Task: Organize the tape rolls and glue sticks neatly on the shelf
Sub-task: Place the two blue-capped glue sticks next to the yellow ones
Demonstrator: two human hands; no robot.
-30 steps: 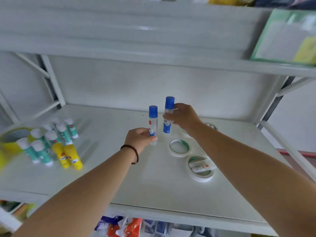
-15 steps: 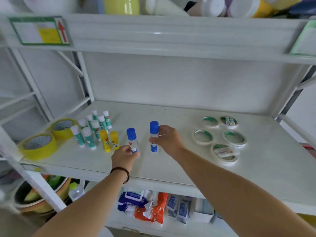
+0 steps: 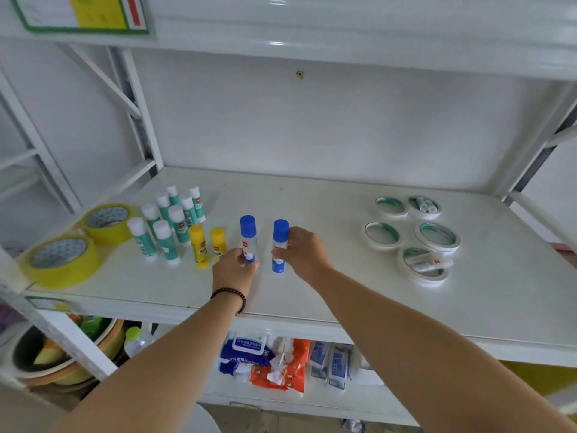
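Two blue-capped glue bottles stand upright mid-shelf. My left hand [image 3: 233, 270] grips the left bottle [image 3: 248, 234] low down; my right hand [image 3: 302, 253] grips the right bottle [image 3: 280, 242] at its middle. Just left stand two yellow glue sticks [image 3: 199, 246], then a cluster of several green glue sticks with white caps [image 3: 171, 221]. Two yellow tape rolls [image 3: 62, 260] lie flat at the shelf's left end. Several thin white tape rolls [image 3: 382, 235] lie flat at the right, two of them with small tubes [image 3: 426, 264] inside.
The white shelf board [image 3: 312, 295] has a front lip near my wrists and a back wall. Diagonal braces and posts flank both sides. An upper shelf with a green-bordered sign [image 3: 81, 14] hangs overhead. Below sit wipes packets [image 3: 246, 354] and bowls [image 3: 56, 354].
Both hands carried the blue-capped bottles leftward along the shelf, ending beside the yellow glue sticks. The view shifted left and back, bringing the yellow tape rolls into sight.
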